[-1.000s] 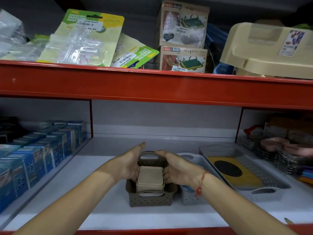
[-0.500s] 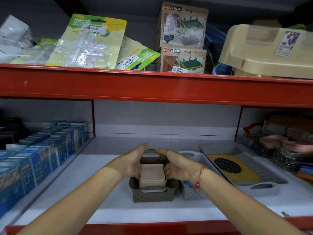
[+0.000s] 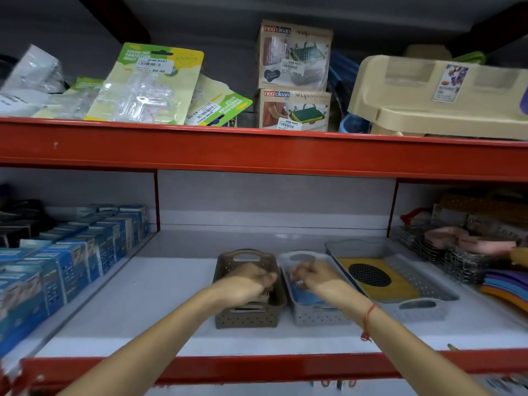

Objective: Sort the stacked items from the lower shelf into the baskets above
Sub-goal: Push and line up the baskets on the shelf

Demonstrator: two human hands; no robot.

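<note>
Setting: shop shelving with red rails; white lower shelf (image 3: 160, 295) under both arms, a crowded shelf of packaged goods above.
Left grip: left hand (image 3: 245, 282) sunk into the brown basket (image 3: 245, 317), fingers curled and blurred — whether they are clamped on anything, I cannot tell.
Right grip: right hand (image 3: 311, 274) inside the grey basket (image 3: 317, 318) just beside it, fingers bent down; closed on something or not, I cannot tell.
Task items: a pale beige piece (image 3: 264, 295) peeps out just under the left hand; a blue item (image 3: 307, 295) lies right below the right hand.
Step in hand: by my reading, settling items into the two baskets, one hand to each — the placing end of a sort.
Next move: probably letting go cleanly, lifting both hands straight up past the rims without dragging a basket, then reaching for more stock.
Other containers: grey tray (image 3: 423, 311) just right of the right hand, holding a yellow mat (image 3: 400, 284) with a dark perforated oval.
Further out: blue boxes (image 3: 57, 270) in rows well left of the left hand; wire racks (image 3: 457, 258) far right.
</note>
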